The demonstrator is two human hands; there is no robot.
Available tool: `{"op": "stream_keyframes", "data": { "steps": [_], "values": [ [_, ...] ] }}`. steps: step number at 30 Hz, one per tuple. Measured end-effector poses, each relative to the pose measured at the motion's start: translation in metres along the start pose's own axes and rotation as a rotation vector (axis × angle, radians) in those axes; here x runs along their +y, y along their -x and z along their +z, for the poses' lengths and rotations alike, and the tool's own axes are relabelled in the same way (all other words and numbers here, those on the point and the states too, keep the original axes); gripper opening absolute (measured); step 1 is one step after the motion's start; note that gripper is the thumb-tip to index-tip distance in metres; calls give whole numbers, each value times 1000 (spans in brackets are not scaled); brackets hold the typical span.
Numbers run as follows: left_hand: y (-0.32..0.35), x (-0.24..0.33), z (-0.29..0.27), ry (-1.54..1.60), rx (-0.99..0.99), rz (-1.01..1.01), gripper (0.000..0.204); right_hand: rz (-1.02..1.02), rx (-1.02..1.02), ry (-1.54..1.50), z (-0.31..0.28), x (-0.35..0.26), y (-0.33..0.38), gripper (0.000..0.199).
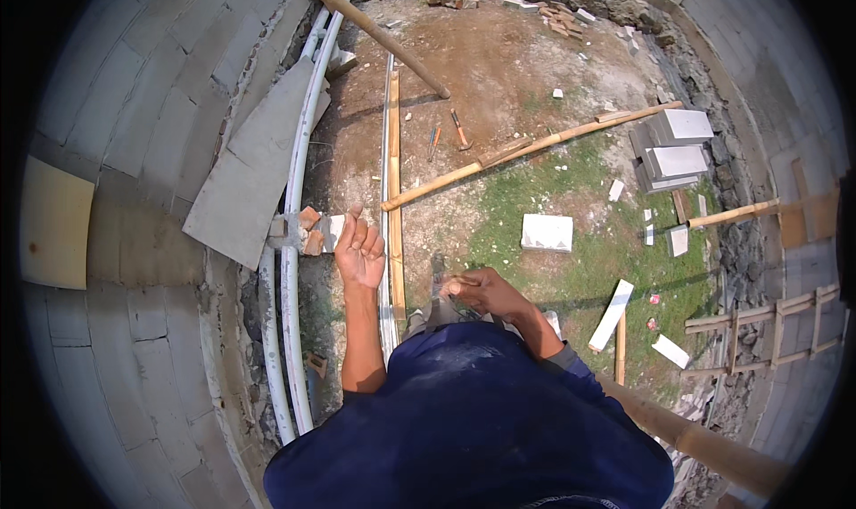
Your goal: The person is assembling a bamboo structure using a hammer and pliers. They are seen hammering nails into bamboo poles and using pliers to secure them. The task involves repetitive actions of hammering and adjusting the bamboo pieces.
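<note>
My left hand [360, 252] is raised at the left of centre, palm toward me and fingers curled in. Whatever it may hold is too small to make out. Just beyond it are broken orange brick pieces [311, 233] and a white block piece [333, 230], close to the white pipes [297, 188]. In front of my body, my right hand [489, 292] is closed, thumb against the curled fingers. Anything inside its grip is hidden. A narrow dark thing [438, 273] shows beside it; its kind is unclear.
A long wooden strip [394, 179] runs away from me, with a bamboo pole [535, 145] across the ground. Farther out lie a hammer [460, 131] and orange-handled pliers [433, 142]. White blocks [547, 233] lie rightward, beside a block stack [678, 157]. Grey block walls [134, 108] stand both sides.
</note>
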State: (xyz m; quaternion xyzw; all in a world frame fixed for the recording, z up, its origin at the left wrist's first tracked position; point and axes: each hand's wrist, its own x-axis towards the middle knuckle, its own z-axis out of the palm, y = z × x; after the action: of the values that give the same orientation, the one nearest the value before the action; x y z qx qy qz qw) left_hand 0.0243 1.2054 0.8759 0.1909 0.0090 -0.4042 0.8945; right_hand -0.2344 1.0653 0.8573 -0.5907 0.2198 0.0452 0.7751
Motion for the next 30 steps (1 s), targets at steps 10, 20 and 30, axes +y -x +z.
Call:
{"op": "stream_keyframes", "data": {
  "steps": [10,20,30],
  "values": [
    [-152,29,56,-188,-88,188,29,-322,580,-547,-136,-81,-80,50],
    [-283,58,44,-225,-109,237,32,-467,777,-815,-345,-77,-123,58],
    [-429,29,100,7,-206,48,32,-176,686,520,-331,-153,-311,70]
  ]
}}
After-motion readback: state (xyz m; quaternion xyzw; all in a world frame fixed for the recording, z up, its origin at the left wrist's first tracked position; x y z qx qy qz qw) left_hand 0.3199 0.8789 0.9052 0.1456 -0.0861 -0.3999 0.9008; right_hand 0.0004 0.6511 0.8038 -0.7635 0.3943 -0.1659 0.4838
